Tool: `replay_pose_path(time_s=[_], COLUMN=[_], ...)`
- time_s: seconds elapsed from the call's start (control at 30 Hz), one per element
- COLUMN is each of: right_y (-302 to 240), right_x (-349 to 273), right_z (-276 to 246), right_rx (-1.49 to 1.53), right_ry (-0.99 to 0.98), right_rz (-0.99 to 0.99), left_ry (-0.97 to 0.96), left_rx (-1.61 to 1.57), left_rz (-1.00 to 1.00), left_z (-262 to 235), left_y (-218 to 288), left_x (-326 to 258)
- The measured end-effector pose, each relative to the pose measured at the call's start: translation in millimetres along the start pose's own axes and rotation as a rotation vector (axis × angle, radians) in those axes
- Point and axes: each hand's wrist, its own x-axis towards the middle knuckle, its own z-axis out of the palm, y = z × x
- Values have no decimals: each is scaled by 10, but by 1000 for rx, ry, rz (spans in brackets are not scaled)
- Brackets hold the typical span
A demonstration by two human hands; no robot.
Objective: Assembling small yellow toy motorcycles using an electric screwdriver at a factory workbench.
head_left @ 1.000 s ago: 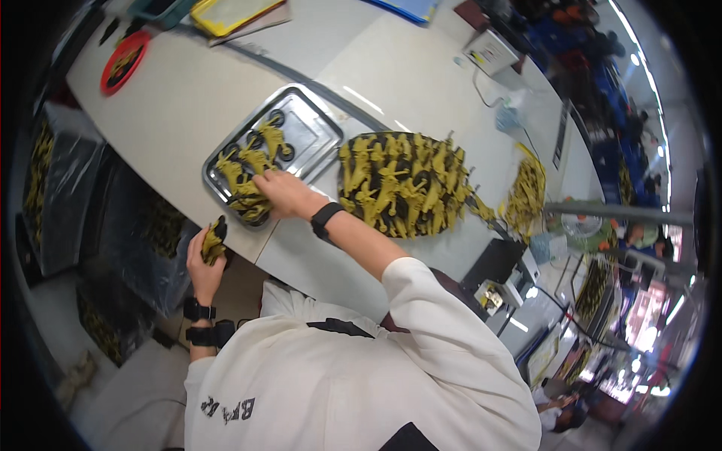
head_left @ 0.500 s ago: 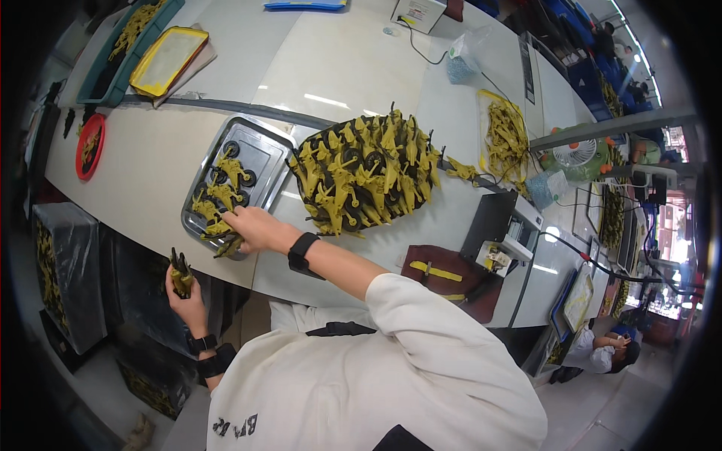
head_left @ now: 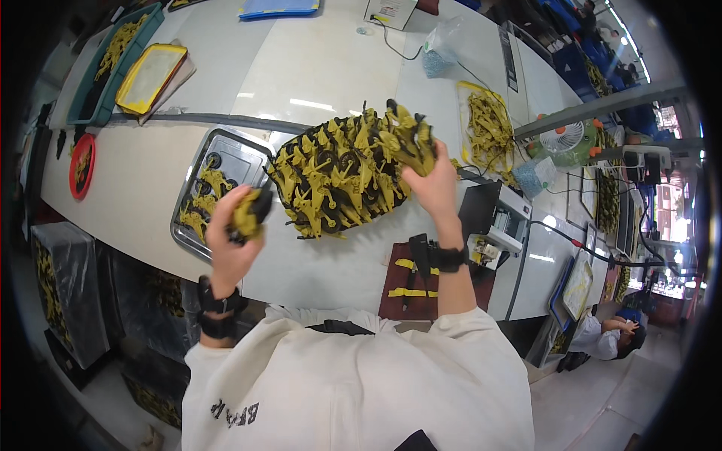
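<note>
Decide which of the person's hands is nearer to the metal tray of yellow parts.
Left. The left hand, gripping a clump of yellow-black parts, hovers just beside the metal tray; the right hand is across the big pile, at its far edge.

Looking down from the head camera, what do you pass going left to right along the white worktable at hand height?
Round red dish → shiny metal tray holding yellow and black parts → left hand gripping a clump of those parts → big heap of yellow and black plastic parts → right hand grasping the heap's right edge → small white box-shaped machine.
</note>
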Motion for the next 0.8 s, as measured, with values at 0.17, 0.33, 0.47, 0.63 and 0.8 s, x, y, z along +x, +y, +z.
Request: replay_pose_path(time_s=[0.17, 0.33, 0.47, 0.63, 0.8], right_y=[263, 408, 566, 585, 524], right_x=[-21, -214, -255, -108, 7], right_z=[390, 613, 597, 443, 492], right_rx=[-348, -259, -336, -138, -211], right_ry=[126, 119, 165, 148, 166], right_rz=[-35, -84, -148, -56, -136], left_ry=[-249, -404, -486, -531, -630], left_rx=[161, 331, 446, 604, 621], left_rz=[318, 519, 647, 888, 913], left_z=[664, 928, 999, 977, 1017], left_y=[96, -27, -194, -316, -486], left_x=[596, 845, 974, 1089, 1070])
